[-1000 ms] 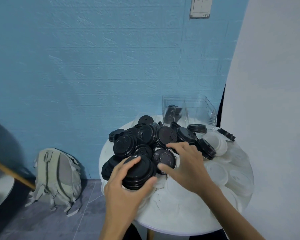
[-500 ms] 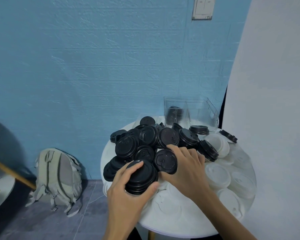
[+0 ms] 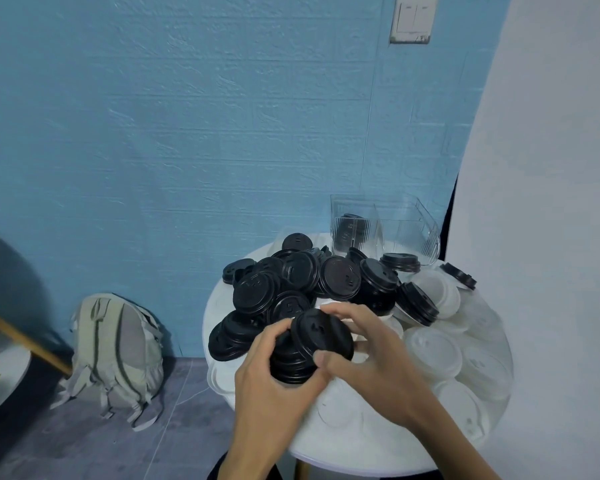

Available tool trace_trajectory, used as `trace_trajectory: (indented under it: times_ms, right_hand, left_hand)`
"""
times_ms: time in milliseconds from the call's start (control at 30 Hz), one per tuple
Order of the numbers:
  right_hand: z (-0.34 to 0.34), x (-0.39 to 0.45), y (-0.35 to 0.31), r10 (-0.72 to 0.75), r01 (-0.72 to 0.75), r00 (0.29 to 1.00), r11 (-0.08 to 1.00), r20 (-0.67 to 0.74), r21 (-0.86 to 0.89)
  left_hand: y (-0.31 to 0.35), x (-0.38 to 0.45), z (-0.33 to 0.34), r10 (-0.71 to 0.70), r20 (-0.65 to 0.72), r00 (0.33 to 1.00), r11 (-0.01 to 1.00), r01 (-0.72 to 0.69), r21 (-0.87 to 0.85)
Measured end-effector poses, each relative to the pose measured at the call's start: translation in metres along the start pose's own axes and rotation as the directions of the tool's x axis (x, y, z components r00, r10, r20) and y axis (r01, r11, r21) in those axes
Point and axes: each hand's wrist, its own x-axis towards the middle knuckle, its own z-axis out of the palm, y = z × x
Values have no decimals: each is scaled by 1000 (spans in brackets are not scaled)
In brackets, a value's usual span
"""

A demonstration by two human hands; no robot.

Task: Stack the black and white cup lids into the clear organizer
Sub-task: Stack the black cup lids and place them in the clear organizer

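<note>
Lids are filling both my hands at the near-left part of the table (image 3: 388,441). My left hand (image 3: 274,386) is curling around a short stack of black lids (image 3: 291,362), thumb on the near side and fingers wrapping the far side. My right hand (image 3: 371,358) is pinching a single black lid (image 3: 321,336) by its rim, thumb at the near edge and fingers over the far edge, and this lid is sitting tilted on top of the stack, leaning toward the left. It is touching the stack but does not look seated yet; I judge it needs levelling and pressing down so the rims nest.

Loose black lids (image 3: 340,277) are heaped across the far-left half of the table, and white lids (image 3: 433,351) are lying across the right half. The clear organizer (image 3: 409,233) is standing at the far edge, beyond the heap and to the right of my hands, with a few black lids already upright in its left compartment. From here the stack will have to travel away from me and rightward over the heap, and my right hand is the nearer one to it.
</note>
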Motion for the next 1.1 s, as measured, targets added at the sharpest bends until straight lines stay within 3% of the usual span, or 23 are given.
trace_trajectory:
  times_ms: [167,367,500,800,933,1000,1100]
  right_hand:
    - [0,0,0,-42,41,999,996,-19,-79]
    - [2,2,-8,-4,22,997,973,77,-232]
    - [-2,6,-12,3,27,992,973,129,-229]
    - [-8,11,-6,43,-16,992,975,120,-223]
    - [-21,20,-5,90,-57,965,989,247,-137]
    - [-33,35,-2,92,-80,980,994,178,-71]
    - [-45,72,17,-75,-1,983,912,-169,-411]
  left_hand:
    - [4,-4,3,-32,22,999,999,32,-31]
    - [-1,-4,9,67,78,995,997,-70,42]
    - [-5,-2,14,119,38,992,991,-121,58]
    - [-2,0,22,90,-10,996,996,-90,-1]
    - [-1,5,20,89,-13,996,996,-89,27]
    - [-3,6,18,81,-19,997,996,-81,38]
    - [-5,7,16,77,-22,997,997,-77,29]
